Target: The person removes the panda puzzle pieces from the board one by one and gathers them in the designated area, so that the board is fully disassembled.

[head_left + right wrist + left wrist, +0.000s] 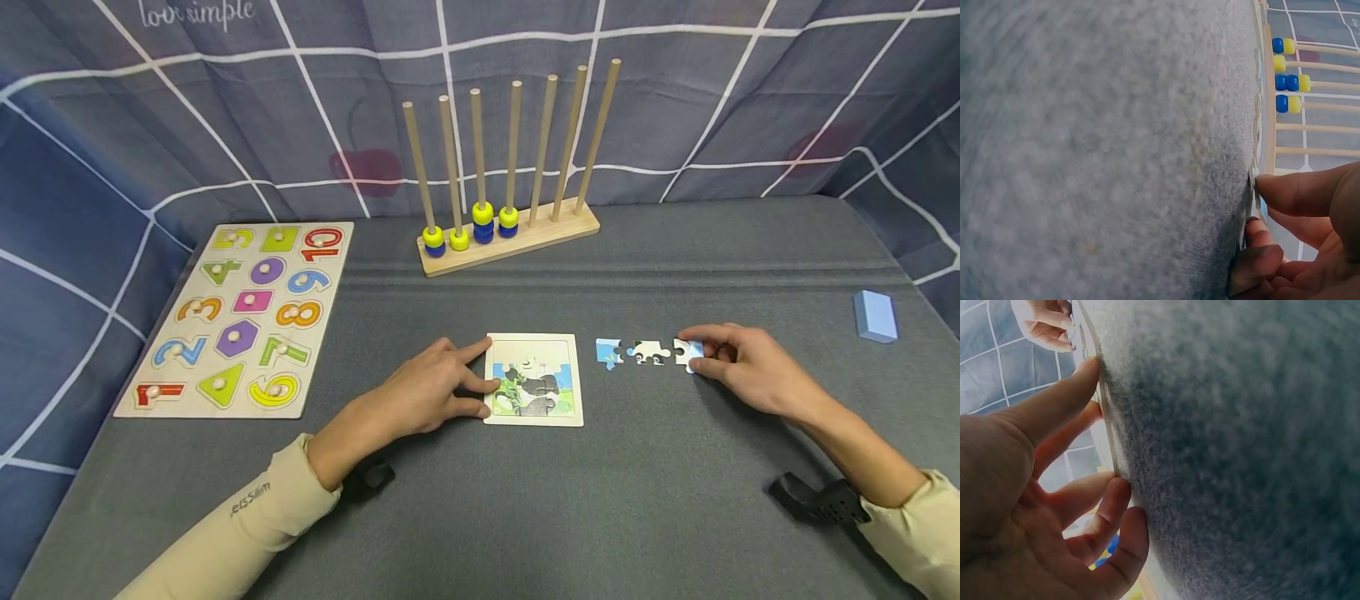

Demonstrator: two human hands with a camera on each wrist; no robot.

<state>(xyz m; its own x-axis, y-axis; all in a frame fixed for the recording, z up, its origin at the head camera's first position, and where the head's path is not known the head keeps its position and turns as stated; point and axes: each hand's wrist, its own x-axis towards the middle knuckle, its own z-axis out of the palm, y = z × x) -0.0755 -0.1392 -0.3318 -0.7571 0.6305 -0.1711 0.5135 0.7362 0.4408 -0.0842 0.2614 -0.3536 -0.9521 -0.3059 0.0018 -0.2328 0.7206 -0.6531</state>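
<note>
One grey counter [525,517] bears the puzzle board [551,350], gridded cloth [667,96] beyond it, the left hand [426,387] touching the board's left edge, fingers extended, the right hand [741,364] pinching a puzzle piece [685,354] to its right.

The table [615,500] bears a number board [223,317], puzzle [534,380], 3 pieces [649,353], bead rack [528,239] and block [875,317].

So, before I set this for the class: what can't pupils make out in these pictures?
Head view: part of the rightmost puzzle piece, covered by the right hand.
Head view: the rest of the right sleeve, cut off by the picture's edge.
Left wrist view: the panda picture on the puzzle board, lost because the board shows nearly edge-on.
Left wrist view: most beads, behind the left hand.
</note>
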